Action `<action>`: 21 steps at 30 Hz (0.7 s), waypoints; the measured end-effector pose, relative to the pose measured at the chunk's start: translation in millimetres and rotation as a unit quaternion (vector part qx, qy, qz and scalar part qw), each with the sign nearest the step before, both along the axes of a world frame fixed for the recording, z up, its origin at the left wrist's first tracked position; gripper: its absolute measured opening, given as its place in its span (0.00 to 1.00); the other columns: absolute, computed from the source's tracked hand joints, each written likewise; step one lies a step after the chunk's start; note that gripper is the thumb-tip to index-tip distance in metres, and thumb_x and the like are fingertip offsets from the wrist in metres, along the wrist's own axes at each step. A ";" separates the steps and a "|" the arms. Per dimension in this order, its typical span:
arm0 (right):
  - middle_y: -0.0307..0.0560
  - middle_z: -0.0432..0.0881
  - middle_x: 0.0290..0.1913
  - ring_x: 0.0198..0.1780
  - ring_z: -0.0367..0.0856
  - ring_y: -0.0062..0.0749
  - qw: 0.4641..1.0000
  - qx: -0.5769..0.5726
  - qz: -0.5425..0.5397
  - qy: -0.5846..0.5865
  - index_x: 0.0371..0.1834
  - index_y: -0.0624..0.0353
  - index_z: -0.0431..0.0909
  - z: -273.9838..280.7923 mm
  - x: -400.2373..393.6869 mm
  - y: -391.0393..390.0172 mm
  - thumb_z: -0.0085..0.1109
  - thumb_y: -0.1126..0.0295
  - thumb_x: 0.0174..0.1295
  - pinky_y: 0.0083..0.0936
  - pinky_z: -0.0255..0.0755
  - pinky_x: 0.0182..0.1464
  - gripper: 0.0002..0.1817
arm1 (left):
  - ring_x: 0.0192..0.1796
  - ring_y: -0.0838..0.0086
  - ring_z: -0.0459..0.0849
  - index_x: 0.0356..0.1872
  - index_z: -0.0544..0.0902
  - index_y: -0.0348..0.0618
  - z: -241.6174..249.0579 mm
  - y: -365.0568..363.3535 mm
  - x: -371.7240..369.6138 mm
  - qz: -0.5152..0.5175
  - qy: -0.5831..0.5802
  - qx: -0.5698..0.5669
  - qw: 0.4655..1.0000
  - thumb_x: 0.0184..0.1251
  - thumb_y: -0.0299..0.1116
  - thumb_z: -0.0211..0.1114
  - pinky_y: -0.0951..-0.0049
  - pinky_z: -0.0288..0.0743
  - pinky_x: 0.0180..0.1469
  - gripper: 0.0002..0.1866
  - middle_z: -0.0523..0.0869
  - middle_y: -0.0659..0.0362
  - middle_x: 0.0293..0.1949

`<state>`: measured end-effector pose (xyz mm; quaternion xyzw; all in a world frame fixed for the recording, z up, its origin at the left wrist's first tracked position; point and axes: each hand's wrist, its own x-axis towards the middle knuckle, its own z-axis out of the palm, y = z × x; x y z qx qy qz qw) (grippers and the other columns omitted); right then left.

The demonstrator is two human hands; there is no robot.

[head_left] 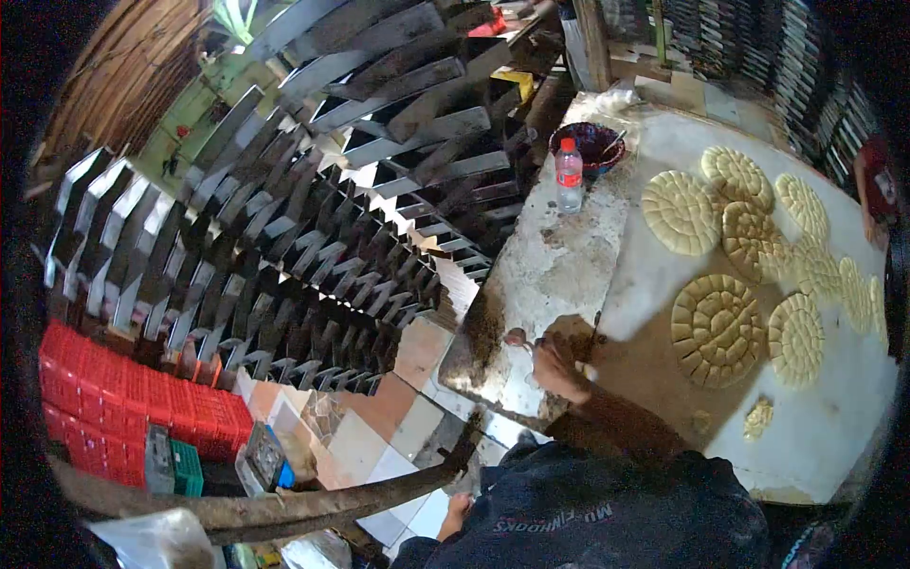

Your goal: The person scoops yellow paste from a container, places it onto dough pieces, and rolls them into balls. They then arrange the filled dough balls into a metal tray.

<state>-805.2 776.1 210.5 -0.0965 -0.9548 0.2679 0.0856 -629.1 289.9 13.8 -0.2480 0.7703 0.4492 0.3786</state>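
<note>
My right hand (557, 372) is closed low over the near-left corner of the worktable (578, 275). A small reddish-brown rounded piece (515, 337) shows just beyond its fingers; I cannot tell what it belongs to. Down at my left side, beside the tiled floor, my left hand (458, 512) is small in view with its fingers curled in. To the right of my right arm lies a large dough round (718, 330), cut into many small pieces. Another cut round (796, 339) sits beside it, and a small dough clump (757, 418) is nearer to me.
A red-capped bottle (569, 180) and a dark bowl (592, 147) stand at the table's far left. More cut dough rounds (681, 212) cover its right part. Stacked metal trays (313, 218) rise on the left, above red crates (133, 408). A wooden pole (313, 507) crosses low left.
</note>
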 end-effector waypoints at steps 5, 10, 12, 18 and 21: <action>0.54 0.79 0.34 0.34 0.78 0.40 0.975 -0.101 -0.183 0.081 0.39 0.60 0.77 -21.5 -14.8 58.3 0.54 0.62 0.64 0.32 0.72 0.37 0.12 | 0.20 0.74 0.78 0.36 0.84 0.40 -2.0 14.2 -31.1 -0.107 -0.054 -0.003 0.993 0.60 0.36 0.62 0.72 0.67 0.18 0.11 0.82 0.58 0.22; 0.57 0.78 0.32 0.35 0.78 0.50 0.930 0.112 -0.249 0.245 0.37 0.61 0.74 -38.4 -2.5 228.4 0.50 0.61 0.66 0.40 0.70 0.35 0.13 | 0.21 0.74 0.77 0.35 0.84 0.40 -26.2 7.7 -127.3 -0.154 -0.068 0.016 0.986 0.59 0.38 0.63 0.71 0.68 0.20 0.12 0.82 0.58 0.22; 0.58 0.76 0.36 0.38 0.77 0.52 0.925 0.181 -0.260 0.211 0.42 0.62 0.72 -36.1 9.7 248.2 0.52 0.62 0.64 0.42 0.69 0.39 0.13 | 0.21 0.74 0.77 0.35 0.84 0.40 -37.5 2.3 -178.3 -0.141 -0.055 0.025 0.988 0.59 0.39 0.64 0.71 0.68 0.21 0.12 0.81 0.58 0.22; 0.62 0.71 0.48 0.49 0.71 0.57 0.908 0.338 -0.180 0.170 0.56 0.64 0.65 49.8 -71.8 216.5 0.59 0.64 0.58 0.45 0.67 0.51 0.26 | 0.28 0.70 0.81 0.37 0.85 0.40 -25.2 -32.3 -345.8 0.007 0.096 0.036 0.995 0.56 0.41 0.66 0.67 0.75 0.31 0.15 0.84 0.55 0.28; 0.64 0.68 0.53 0.54 0.68 0.59 0.872 0.390 -0.088 0.281 0.63 0.66 0.62 192.2 -176.6 145.5 0.63 0.64 0.55 0.47 0.65 0.57 0.34 | 0.33 0.66 0.84 0.36 0.86 0.39 -44.0 -65.6 -395.5 0.028 0.123 -0.013 0.992 0.54 0.41 0.67 0.65 0.77 0.38 0.15 0.86 0.52 0.32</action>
